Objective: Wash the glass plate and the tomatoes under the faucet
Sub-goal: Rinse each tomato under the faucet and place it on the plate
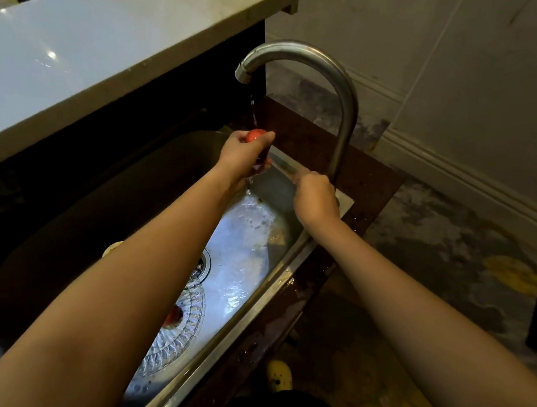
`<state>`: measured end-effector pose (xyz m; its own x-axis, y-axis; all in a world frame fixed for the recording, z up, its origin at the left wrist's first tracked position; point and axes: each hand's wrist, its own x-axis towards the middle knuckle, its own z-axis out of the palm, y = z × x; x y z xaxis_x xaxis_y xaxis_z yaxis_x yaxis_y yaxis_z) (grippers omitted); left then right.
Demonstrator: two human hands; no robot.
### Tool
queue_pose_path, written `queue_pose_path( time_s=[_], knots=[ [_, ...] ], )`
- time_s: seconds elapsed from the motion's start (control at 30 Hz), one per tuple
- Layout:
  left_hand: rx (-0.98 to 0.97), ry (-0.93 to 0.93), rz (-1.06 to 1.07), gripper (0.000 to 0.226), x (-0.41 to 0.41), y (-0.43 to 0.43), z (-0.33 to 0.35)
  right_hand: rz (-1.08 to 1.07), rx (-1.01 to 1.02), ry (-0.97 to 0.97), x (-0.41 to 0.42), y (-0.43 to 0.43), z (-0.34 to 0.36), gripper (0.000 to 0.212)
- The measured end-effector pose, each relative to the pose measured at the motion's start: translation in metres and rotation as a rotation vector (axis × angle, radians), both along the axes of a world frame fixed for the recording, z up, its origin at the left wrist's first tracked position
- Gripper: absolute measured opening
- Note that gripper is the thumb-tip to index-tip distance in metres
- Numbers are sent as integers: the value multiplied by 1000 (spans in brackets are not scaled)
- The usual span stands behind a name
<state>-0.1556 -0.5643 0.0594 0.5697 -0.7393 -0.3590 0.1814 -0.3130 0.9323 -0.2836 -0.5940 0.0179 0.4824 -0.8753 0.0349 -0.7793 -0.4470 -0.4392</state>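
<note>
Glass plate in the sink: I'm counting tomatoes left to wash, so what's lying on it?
One red tomato shows on the glass plate, beside the drain. The left forearm covers the plate's left part, so any more there can't be seen. Another tomato is in the left hand.

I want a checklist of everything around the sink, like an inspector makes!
Surface: steel sink, wet, drain partly hidden by the left arm.
Job's things: tomato under the running faucet; glass plate lies in the sink, another tomato on it.
Clutter: pale object behind the left arm, cannot tell what.
Grippers: left hand holds the tomato; right hand at the faucet base, perhaps on its handle.
Cables: nothing seen.
Surroundings: white counter, tiled wall, stained floor, yellow shoe.
</note>
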Motion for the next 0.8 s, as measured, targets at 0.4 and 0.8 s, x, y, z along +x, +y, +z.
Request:
queue_pose_path(
  time_s=[0.4, 0.8],
  knots=[
    [-17, -97, -37, 50, 3, 6, -7, -6, 71, -114, -7, 6, 2, 29],
    [116, -369, -30, 43, 59, 90, -16, 380, 72, -154, 38, 48, 9, 26]
  ],
)
